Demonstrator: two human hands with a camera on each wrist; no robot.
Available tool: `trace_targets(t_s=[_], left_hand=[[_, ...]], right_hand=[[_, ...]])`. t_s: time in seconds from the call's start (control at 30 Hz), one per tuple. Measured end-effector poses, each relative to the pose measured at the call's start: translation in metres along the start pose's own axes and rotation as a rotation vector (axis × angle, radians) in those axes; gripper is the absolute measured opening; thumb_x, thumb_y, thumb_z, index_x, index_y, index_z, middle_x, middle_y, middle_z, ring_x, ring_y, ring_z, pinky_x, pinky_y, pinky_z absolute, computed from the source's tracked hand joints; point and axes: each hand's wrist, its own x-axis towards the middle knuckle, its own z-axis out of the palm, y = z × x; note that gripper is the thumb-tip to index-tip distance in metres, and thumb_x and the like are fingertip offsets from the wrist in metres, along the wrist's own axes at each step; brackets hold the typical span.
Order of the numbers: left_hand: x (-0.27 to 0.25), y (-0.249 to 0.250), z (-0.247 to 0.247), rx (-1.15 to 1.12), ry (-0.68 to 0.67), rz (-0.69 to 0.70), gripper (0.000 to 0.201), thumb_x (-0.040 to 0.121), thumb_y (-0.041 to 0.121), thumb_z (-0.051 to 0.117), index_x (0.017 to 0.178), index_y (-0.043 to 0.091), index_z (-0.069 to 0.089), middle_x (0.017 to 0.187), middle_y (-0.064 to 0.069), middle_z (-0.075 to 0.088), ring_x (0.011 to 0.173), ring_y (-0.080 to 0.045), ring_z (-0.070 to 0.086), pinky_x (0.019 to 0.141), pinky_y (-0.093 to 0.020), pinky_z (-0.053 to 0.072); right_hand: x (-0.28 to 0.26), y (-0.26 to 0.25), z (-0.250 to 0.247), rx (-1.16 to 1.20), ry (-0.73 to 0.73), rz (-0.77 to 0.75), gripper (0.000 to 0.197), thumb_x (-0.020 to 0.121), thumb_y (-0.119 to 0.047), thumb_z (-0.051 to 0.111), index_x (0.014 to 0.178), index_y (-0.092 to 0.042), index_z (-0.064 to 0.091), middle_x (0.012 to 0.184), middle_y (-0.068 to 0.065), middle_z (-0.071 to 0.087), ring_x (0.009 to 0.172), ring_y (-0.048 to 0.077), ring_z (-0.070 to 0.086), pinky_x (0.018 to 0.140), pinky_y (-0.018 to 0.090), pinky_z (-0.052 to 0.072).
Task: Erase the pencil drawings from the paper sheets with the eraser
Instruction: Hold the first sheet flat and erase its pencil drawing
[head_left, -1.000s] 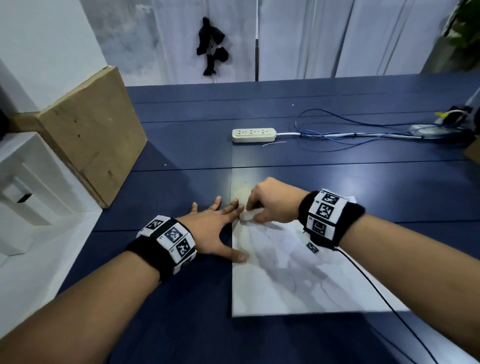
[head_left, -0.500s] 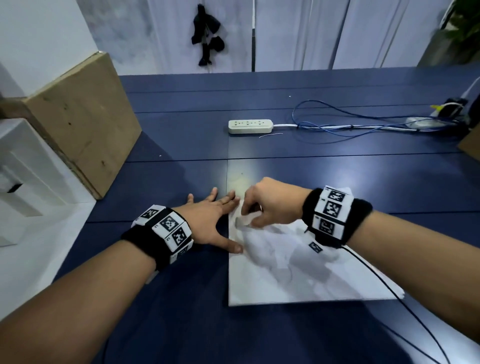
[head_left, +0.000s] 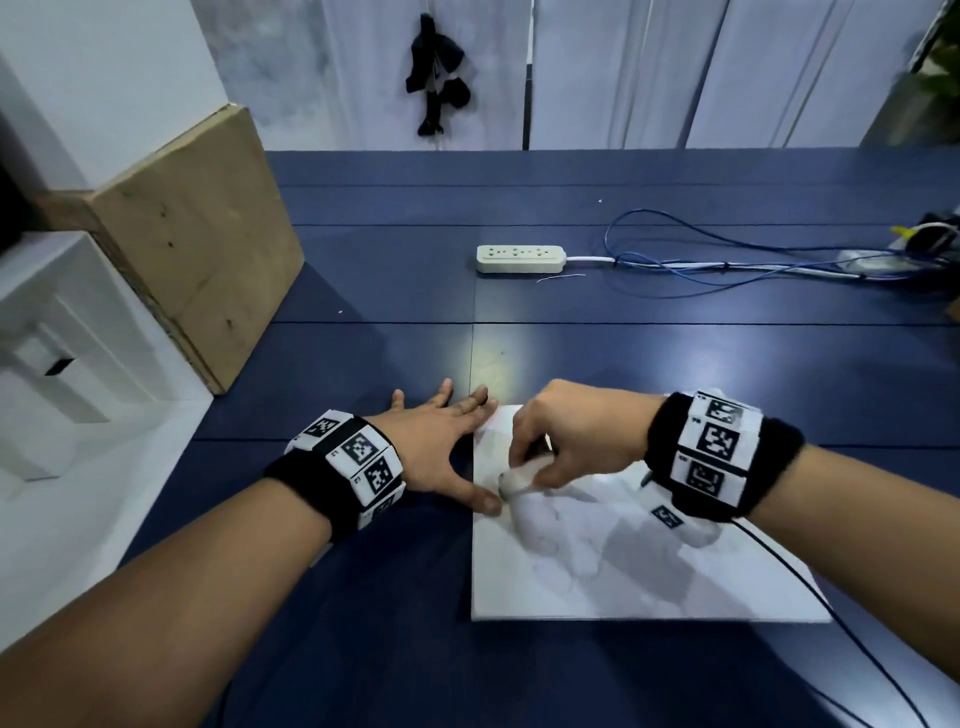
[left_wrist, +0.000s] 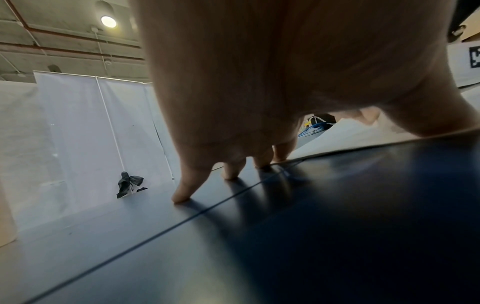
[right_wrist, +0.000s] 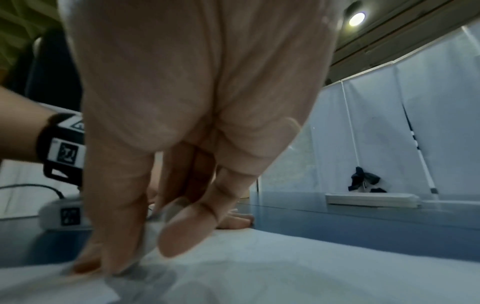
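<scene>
A white paper sheet (head_left: 597, 566) with faint pencil lines lies on the dark blue table (head_left: 363, 623). My right hand (head_left: 566, 441) pinches a small white eraser (head_left: 514, 480) between thumb and fingers and presses it on the sheet's upper left part. In the right wrist view the eraser (right_wrist: 150, 236) shows between the thumb and a finger, on the paper (right_wrist: 285, 267). My left hand (head_left: 441, 447) lies flat with spread fingers on the table, its thumb on the sheet's left edge. The left wrist view shows those fingertips (left_wrist: 182, 197) touching the table, the thumb on the paper (left_wrist: 337, 137).
A white power strip (head_left: 519, 259) with blue and white cables (head_left: 701, 265) lies farther back on the table. A plywood board (head_left: 202, 260) leans at the left beside a white unit (head_left: 62, 364). White curtains close the far side.
My right hand with the eraser has moved toward me and slightly left along the sheet's left side. The left hand has kept its place on the sheet's edge.
</scene>
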Motion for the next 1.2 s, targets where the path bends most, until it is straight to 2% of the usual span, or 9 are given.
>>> trace_targets(t_s=[0.07, 0.17, 0.27, 0.47, 0.67, 0.73, 0.87, 1.07, 1.2], left_hand=[[0.0, 0.0, 0.0, 0.004, 0.004, 0.002, 0.129, 0.058, 0.092, 0.054, 0.154, 0.038, -0.013, 0.158, 0.022, -0.022, 0.146, -0.018, -0.024, 0.109, -0.074, -0.004], [-0.001, 0.001, -0.001, 0.016, -0.002, 0.009, 0.128, 0.058, 0.093, 0.052, 0.153, 0.038, -0.013, 0.158, 0.021, -0.021, 0.146, -0.019, -0.025, 0.108, -0.075, -0.004], [-0.001, 0.0, -0.001, 0.016, -0.011, 0.005, 0.128, 0.058, 0.094, 0.051, 0.153, 0.039, -0.014, 0.158, 0.022, -0.022, 0.146, -0.018, -0.026, 0.108, -0.074, -0.006], [-0.001, 0.0, 0.0, 0.006, -0.01, 0.001, 0.128, 0.058, 0.093, 0.053, 0.153, 0.039, -0.014, 0.157, 0.023, -0.023, 0.146, -0.016, -0.025, 0.11, -0.073, -0.005], [-0.001, 0.001, -0.002, 0.025, -0.024, -0.006, 0.127, 0.059, 0.093, 0.051, 0.153, 0.039, -0.015, 0.158, 0.022, -0.023, 0.146, -0.018, -0.026, 0.108, -0.075, -0.004], [0.0, 0.001, -0.002, 0.024, -0.025, -0.002, 0.127, 0.059, 0.092, 0.052, 0.153, 0.039, -0.015, 0.158, 0.022, -0.023, 0.146, -0.018, -0.026, 0.108, -0.074, -0.005], [-0.001, 0.0, -0.001, 0.01, -0.022, -0.002, 0.128, 0.059, 0.092, 0.053, 0.153, 0.038, -0.016, 0.157, 0.022, -0.024, 0.146, -0.017, -0.026, 0.109, -0.073, -0.006], [-0.002, 0.001, -0.003, 0.017, -0.024, -0.008, 0.127, 0.059, 0.093, 0.052, 0.153, 0.039, -0.014, 0.158, 0.021, -0.022, 0.146, -0.019, -0.026, 0.108, -0.074, -0.005], [-0.002, 0.002, -0.003, 0.011, -0.013, -0.002, 0.127, 0.06, 0.091, 0.054, 0.153, 0.038, -0.013, 0.158, 0.021, -0.022, 0.146, -0.017, -0.025, 0.109, -0.074, -0.005]], right_hand=[[0.005, 0.001, -0.003, -0.005, -0.015, 0.017, 0.033, 0.076, -0.031, 0.077, 0.107, -0.023, 0.076, 0.096, -0.004, 0.075, 0.086, 0.014, 0.065, 0.082, 0.028, 0.052], [0.022, 0.013, -0.014, -0.005, 0.117, 0.121, 0.033, 0.078, -0.029, 0.077, 0.109, -0.021, 0.076, 0.101, 0.001, 0.076, 0.094, 0.02, 0.068, 0.086, 0.031, 0.054], [0.024, 0.019, -0.013, -0.006, 0.18, 0.138, 0.029, 0.079, -0.029, 0.074, 0.106, -0.019, 0.076, 0.096, 0.004, 0.075, 0.09, 0.024, 0.067, 0.083, 0.036, 0.055], [0.001, 0.001, -0.001, 0.011, -0.054, 0.009, 0.032, 0.074, -0.029, 0.077, 0.106, -0.024, 0.077, 0.094, -0.003, 0.074, 0.086, 0.015, 0.065, 0.082, 0.031, 0.054], [0.025, 0.022, -0.012, -0.006, 0.17, 0.16, 0.031, 0.079, -0.029, 0.073, 0.107, -0.018, 0.076, 0.098, 0.004, 0.075, 0.092, 0.025, 0.067, 0.084, 0.037, 0.055], [0.018, 0.019, -0.006, -0.034, 0.159, 0.107, 0.03, 0.077, -0.028, 0.073, 0.106, -0.018, 0.076, 0.096, 0.003, 0.074, 0.089, 0.024, 0.066, 0.081, 0.034, 0.053], [-0.003, 0.001, 0.001, -0.005, -0.057, -0.019, 0.034, 0.075, -0.029, 0.078, 0.109, -0.024, 0.076, 0.098, -0.005, 0.074, 0.086, 0.012, 0.064, 0.082, 0.026, 0.051], [0.026, 0.021, -0.018, -0.017, 0.168, 0.16, 0.03, 0.079, -0.03, 0.074, 0.108, -0.02, 0.076, 0.098, 0.003, 0.075, 0.094, 0.023, 0.067, 0.085, 0.036, 0.055], [0.011, 0.017, -0.007, -0.056, 0.122, 0.053, 0.031, 0.077, -0.028, 0.075, 0.107, -0.021, 0.077, 0.098, 0.0, 0.075, 0.088, 0.019, 0.065, 0.082, 0.027, 0.05]])
